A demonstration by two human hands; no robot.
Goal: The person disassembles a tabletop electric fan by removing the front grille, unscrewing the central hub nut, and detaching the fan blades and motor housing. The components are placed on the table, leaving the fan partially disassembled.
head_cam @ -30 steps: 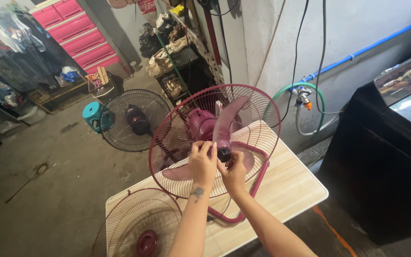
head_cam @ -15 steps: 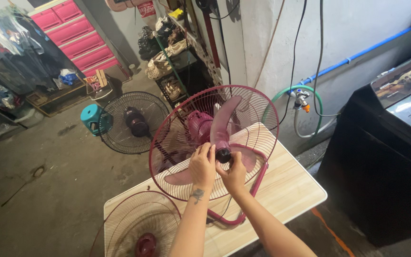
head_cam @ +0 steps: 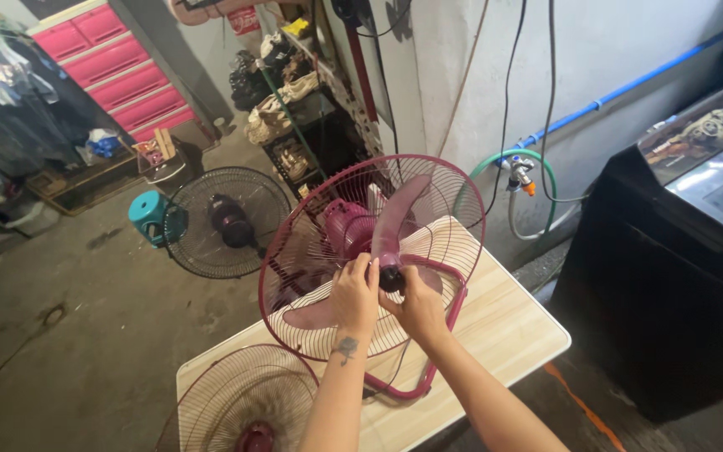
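Observation:
A maroon fan [head_cam: 353, 226] with its rear wire guard and translucent pink blade [head_cam: 395, 213] stands on a light wooden table [head_cam: 512, 322]. Both my hands meet at the blade's centre. My left hand [head_cam: 355, 295] grips the pink hub of the blade. My right hand [head_cam: 416, 303] pinches the small black cap [head_cam: 391, 279] on the hub's tip. The fan's detached front guard [head_cam: 244, 406] lies flat on the table at the near left.
A black fan [head_cam: 226, 221] and a teal stool [head_cam: 147, 213] stand on the concrete floor behind. A shoe rack [head_cam: 290, 100] lines the wall, a pink drawer unit [head_cam: 115, 63] is at far left. A black appliance [head_cam: 679, 243] is close on the right, beside a tap with green hose [head_cam: 519, 172].
My hands stay on the hub, the right one turned a little around the black cap. The view has drifted slightly, so everything sits a bit lower and to the left.

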